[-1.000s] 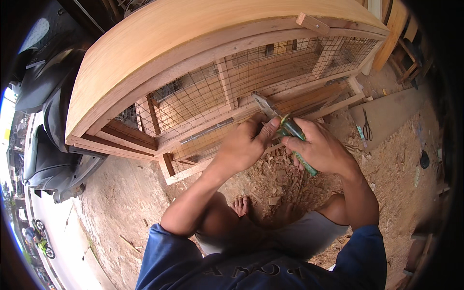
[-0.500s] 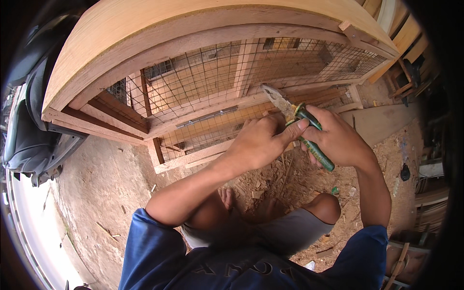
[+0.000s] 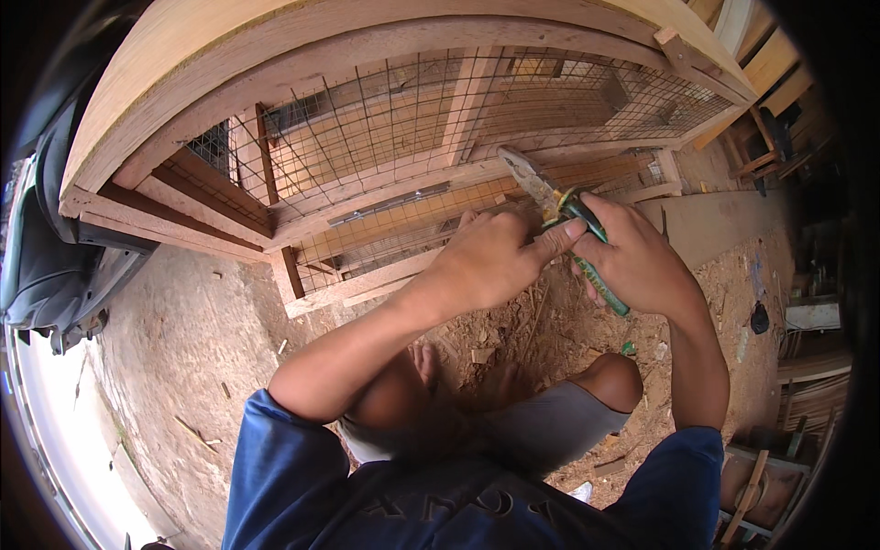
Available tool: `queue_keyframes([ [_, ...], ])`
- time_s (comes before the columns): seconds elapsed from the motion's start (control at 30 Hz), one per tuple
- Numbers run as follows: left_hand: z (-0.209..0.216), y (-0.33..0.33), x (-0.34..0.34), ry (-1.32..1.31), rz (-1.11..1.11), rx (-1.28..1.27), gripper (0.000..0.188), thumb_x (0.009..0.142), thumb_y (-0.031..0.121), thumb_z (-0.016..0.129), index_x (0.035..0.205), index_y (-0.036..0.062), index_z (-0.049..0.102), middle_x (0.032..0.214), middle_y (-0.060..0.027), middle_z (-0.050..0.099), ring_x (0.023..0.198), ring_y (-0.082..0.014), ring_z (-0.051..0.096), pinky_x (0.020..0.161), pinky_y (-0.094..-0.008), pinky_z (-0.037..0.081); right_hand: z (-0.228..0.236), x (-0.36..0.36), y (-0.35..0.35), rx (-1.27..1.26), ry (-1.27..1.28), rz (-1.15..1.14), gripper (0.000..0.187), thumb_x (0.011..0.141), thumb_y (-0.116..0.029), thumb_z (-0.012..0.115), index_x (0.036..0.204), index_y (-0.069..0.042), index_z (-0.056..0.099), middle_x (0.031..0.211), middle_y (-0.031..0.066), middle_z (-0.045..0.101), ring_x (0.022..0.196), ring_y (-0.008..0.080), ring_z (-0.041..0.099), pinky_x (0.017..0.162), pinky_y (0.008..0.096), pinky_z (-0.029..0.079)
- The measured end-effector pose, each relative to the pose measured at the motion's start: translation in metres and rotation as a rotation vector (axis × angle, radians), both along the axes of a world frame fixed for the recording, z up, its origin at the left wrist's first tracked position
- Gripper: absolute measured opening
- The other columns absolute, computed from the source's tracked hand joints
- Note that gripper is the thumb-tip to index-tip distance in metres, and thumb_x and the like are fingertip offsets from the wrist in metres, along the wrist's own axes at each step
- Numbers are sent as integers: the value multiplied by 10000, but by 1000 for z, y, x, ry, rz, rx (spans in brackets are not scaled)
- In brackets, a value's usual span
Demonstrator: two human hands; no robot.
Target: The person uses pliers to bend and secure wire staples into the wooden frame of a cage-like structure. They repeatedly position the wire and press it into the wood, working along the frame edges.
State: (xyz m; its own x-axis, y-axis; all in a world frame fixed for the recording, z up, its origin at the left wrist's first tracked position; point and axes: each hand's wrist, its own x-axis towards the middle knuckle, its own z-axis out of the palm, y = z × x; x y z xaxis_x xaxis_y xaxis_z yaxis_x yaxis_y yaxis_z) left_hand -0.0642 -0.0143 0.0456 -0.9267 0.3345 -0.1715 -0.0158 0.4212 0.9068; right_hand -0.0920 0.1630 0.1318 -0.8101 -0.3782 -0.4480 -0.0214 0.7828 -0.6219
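My right hand (image 3: 634, 254) is wrapped round the green handles of a pair of pliers (image 3: 532, 179), whose metal jaws point up and to the left, in front of the cage. My left hand (image 3: 490, 261) is closed beside it, its thumb pressed against the pliers near the pivot. The left fingers curl out of sight, so whether they also grip something small is hidden. Just beyond both hands stands a wooden cage (image 3: 367, 197) with wire mesh panels and a metal hinge strip (image 3: 389, 207) on its lower rail.
Wood shavings and scraps (image 3: 513, 339) litter the ground around my feet. At the far left stands a dark motorbike (image 3: 55, 247). Planks (image 3: 775, 73) lean at the back right, and more wood pieces (image 3: 811, 394) are stacked along the right side.
The view has shifted slightly, so the cage sits a little further left and higher. Both hands keep nearly the same hold on the pliers.
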Motion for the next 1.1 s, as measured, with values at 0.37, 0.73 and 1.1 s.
queue_keyframes([
  [0.37,-10,4,-5,-165,170,614,493,1044,434,562,1211,-27,617,1012,-123,708,980,-197,636,914,-350,495,10,-20,15,-254,-432,-110,417,996,-128,489,1393,-1,484,1237,170,666,1055,261,709,726,383,603],
  [0.73,-11,12,-9,-518,152,1113,348,1042,300,592,1183,-16,553,1023,-123,692,903,-190,693,747,-313,588,43,-36,9,-31,-384,31,504,931,-80,519,1420,22,448,1111,132,684,924,185,692,741,311,586],
  [1.1,-13,19,-10,-549,131,1253,375,1091,281,460,1276,-43,495,1032,-119,613,951,-252,705,864,-387,624,51,-58,-3,80,-366,130,461,912,-99,510,1324,105,483,971,172,686,806,218,712,695,304,584],
])
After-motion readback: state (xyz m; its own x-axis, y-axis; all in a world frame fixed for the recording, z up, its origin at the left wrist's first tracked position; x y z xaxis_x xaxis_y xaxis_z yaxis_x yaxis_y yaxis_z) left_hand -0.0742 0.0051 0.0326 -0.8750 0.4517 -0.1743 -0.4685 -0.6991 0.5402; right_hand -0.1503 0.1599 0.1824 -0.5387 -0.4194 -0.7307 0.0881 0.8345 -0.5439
